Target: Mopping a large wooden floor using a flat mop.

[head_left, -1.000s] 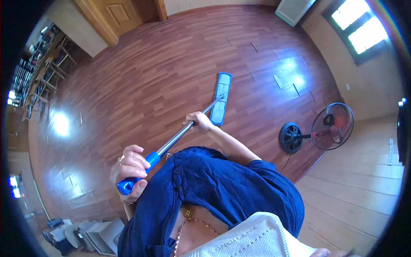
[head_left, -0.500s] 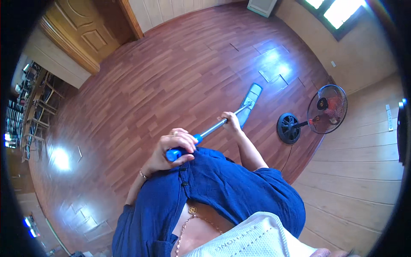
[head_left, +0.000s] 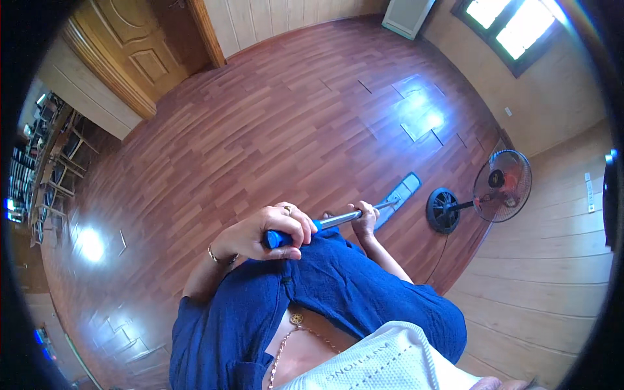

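From up here the reddish wooden plank floor [head_left: 273, 130] fills most of what I see, glossy enough to throw back window glare at about 1 o'clock and a second bright patch at 9 o'clock. A panelled wooden door [head_left: 123, 52] stands at 11 o'clock, and shelving with chairs runs along the 9 o'clock rim. At 3 o'clock a pedestal fan [head_left: 484, 192] stands on its round base where the floor meets the lighter boards, its cord trailing toward the body.

The flat mop [head_left: 364, 211] runs from the chest out toward 3 o'clock, its pale rectangular pad lying flat on the planks just beside the fan base, which I judge keeps the whole pad in contact with the floor. My left hand [head_left: 266, 234] is clamped around the blue grip at the top end, close against the blue shirt, acting as the pivot. My right hand [head_left: 365, 218] is wrapped around the metal shaft lower down, arm extended, so it can steer. The two hands sit apart along the pole for leverage.
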Action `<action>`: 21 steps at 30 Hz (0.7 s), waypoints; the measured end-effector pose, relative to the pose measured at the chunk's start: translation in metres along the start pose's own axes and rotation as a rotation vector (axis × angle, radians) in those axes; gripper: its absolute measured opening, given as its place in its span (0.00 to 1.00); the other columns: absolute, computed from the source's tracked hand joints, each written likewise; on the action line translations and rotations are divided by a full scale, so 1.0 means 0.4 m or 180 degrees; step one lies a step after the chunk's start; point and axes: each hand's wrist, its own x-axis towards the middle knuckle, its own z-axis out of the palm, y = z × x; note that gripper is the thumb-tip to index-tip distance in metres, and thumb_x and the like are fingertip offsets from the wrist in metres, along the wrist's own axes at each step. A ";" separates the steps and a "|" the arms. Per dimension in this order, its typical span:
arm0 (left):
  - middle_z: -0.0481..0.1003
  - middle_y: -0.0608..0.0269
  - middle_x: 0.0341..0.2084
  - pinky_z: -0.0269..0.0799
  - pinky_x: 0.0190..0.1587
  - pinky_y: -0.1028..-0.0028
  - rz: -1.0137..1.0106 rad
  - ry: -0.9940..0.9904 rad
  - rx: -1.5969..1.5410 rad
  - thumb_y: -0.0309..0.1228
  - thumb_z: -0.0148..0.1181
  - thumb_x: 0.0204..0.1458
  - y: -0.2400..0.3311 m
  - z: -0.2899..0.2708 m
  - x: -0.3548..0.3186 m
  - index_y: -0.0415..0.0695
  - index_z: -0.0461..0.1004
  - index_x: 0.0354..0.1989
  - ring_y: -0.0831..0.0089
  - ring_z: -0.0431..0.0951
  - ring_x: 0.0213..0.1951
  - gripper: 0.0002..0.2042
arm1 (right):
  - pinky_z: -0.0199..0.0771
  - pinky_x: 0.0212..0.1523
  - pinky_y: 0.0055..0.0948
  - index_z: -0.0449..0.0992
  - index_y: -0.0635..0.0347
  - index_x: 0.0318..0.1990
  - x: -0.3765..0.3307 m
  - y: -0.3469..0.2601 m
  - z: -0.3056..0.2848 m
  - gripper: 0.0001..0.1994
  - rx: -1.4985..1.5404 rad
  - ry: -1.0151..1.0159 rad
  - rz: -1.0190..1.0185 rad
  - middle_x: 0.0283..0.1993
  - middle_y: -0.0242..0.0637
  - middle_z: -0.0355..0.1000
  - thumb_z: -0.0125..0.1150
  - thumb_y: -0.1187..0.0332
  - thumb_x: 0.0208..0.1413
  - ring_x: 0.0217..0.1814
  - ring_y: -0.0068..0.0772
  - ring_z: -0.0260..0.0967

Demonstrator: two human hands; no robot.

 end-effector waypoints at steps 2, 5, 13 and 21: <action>0.77 0.67 0.33 0.62 0.55 0.61 0.0004 -0.0076 0.0062 0.31 0.70 0.44 -0.027 -0.003 0.001 0.46 0.73 0.26 0.64 0.75 0.48 0.09 | 0.57 0.37 0.37 0.67 0.52 0.20 0.006 -0.005 0.005 0.15 0.0044 -0.0062 -0.0022 0.22 0.34 0.68 0.67 0.58 0.47 0.31 0.42 0.69; 0.77 0.67 0.33 0.62 0.55 0.61 -0.0025 0.0049 0.0015 0.30 0.70 0.44 -0.073 0.010 -0.013 0.46 0.73 0.26 0.64 0.76 0.47 0.09 | 0.58 0.38 0.39 0.68 0.52 0.20 0.012 0.019 0.051 0.14 0.0159 -0.0099 -0.0062 0.23 0.35 0.69 0.66 0.59 0.46 0.31 0.43 0.69; 0.76 0.65 0.31 0.66 0.52 0.60 0.0288 0.0212 0.0404 0.29 0.69 0.44 -0.169 0.052 -0.049 0.45 0.71 0.26 0.63 0.77 0.44 0.10 | 0.58 0.44 0.37 0.71 0.50 0.22 0.060 0.091 0.181 0.12 0.0250 -0.0326 -0.0524 0.23 0.30 0.70 0.69 0.60 0.45 0.34 0.37 0.69; 0.76 0.62 0.38 0.63 0.56 0.58 -0.0095 0.0541 0.0653 0.30 0.68 0.48 -0.191 0.190 -0.097 0.44 0.72 0.29 0.60 0.73 0.52 0.09 | 0.56 0.39 0.36 0.71 0.49 0.22 0.113 0.167 0.268 0.11 0.1504 -0.0714 -0.0230 0.24 0.27 0.71 0.70 0.63 0.41 0.35 0.35 0.70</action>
